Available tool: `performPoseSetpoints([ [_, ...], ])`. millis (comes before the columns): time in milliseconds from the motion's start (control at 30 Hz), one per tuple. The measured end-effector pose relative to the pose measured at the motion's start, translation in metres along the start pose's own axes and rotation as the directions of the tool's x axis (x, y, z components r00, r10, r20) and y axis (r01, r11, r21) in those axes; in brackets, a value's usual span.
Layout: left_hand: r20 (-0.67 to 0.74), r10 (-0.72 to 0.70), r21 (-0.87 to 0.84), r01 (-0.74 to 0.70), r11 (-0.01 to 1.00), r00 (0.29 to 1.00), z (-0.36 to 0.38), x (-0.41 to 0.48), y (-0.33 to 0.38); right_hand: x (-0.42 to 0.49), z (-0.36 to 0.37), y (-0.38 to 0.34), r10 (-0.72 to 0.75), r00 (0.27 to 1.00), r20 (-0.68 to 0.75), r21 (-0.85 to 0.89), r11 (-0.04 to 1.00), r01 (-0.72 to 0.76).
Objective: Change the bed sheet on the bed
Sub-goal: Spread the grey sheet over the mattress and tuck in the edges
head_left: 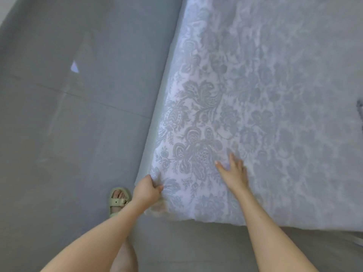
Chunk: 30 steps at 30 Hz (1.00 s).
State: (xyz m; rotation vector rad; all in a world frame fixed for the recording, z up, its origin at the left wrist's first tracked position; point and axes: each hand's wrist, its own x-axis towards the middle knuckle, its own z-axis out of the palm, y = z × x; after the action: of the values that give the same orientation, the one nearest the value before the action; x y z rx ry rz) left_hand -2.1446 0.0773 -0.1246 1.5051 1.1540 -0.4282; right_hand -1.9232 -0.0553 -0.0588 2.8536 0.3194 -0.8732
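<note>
Bed sheet [245, 99], floral print, lies spread over the bed across the right of the frame. Left hand [146, 190] has its grip clenched on the corner at lower centre, likely to pull it taut; right hand [233, 172] lies flat with its grip released, pinning the cloth.

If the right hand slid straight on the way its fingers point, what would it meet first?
Only more bed sheet: the right hand lies flat on it, fingers pointing up the bed, and the way looks free as far as shown.

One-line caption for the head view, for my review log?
Left hand grips the floral sheet at the bed's corner while the right hand presses flat on top.
</note>
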Motion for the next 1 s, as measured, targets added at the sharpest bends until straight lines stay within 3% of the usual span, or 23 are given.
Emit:
performPoseSetpoints([
  [200,0.01,0.063,0.419,-0.061,0.906,0.998,-0.016,-0.024,0.012,-0.094,0.077,-0.004,-0.138,0.98,0.141,-0.141,0.977,0.158],
  [333,-0.111,0.094,0.565,-0.015,0.825,0.989,-0.027,-0.074,0.039,-0.146,0.064,0.016,-0.227,0.929,0.291,-0.064,0.965,0.256],
  [433,-0.118,0.243,0.667,-0.104,0.737,0.963,-0.031,-0.119,0.09,-0.169,0.006,0.036,-0.257,0.963,0.083,0.162,0.957,0.242],
  [567,-0.071,0.391,0.687,-0.239,0.687,0.918,-0.011,-0.186,0.182,-0.198,-0.086,0.094,-0.217,0.969,-0.12,0.279,0.929,0.243],
  [800,0.089,0.582,0.674,-0.479,0.562,0.809,0.097,-0.296,0.354,-0.222,-0.22,0.27,-0.048,0.956,-0.288,0.406,0.898,0.167],
  [1000,0.145,0.687,0.537,-0.64,0.549,0.712,0.235,-0.378,0.483,-0.22,-0.313,0.452,0.154,0.891,-0.426,0.461,0.885,0.068],
])
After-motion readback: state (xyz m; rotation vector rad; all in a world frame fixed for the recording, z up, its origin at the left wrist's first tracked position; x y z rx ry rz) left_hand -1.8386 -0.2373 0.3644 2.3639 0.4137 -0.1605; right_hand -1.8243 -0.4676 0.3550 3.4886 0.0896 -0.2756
